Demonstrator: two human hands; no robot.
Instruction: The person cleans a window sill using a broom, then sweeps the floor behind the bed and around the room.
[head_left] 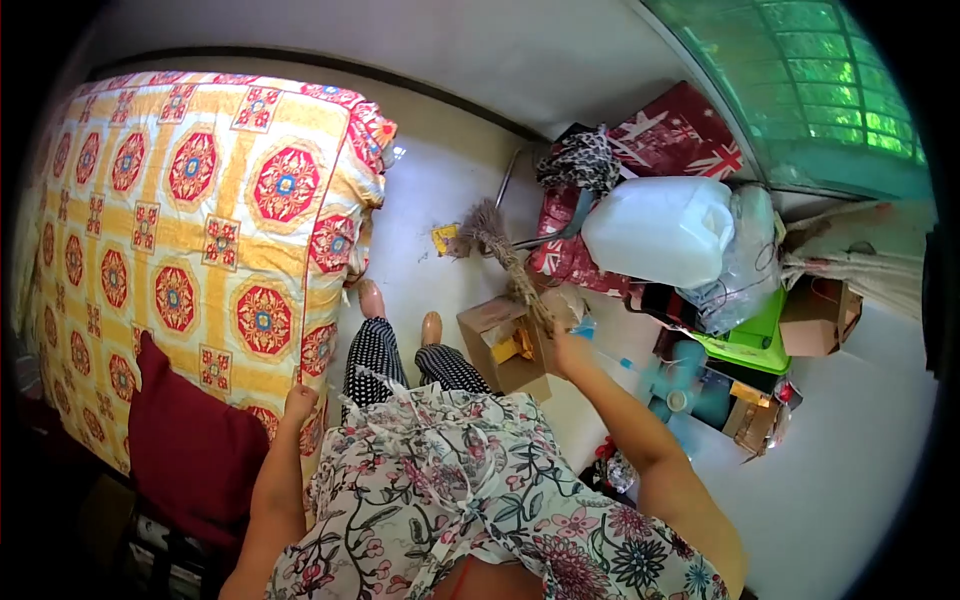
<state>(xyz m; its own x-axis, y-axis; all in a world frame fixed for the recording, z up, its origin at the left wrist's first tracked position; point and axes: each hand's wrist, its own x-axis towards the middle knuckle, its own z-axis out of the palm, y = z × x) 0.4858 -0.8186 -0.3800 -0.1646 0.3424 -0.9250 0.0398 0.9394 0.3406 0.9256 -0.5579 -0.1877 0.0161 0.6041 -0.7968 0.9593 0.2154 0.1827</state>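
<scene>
My right hand (572,352) is closed round the handle end of a straw broom (510,265). The broom's bristles rest on or just above the floor, beside a small yellow wrapper (444,238) and some dust. My left hand (301,402) is closed at the edge of the bed, against the patterned bedspread (180,270); whether it grips the cloth cannot be made out. An open cardboard box (505,345) with something yellow inside stands on the floor between my feet and my right hand.
A white jerrycan (660,230), red flag-print bags (680,130), a green tray (750,345), a blue fan (680,400) and another carton (818,318) crowd the right side. A dark red cushion (190,440) lies at the bed's near edge. A window (820,80) is upper right.
</scene>
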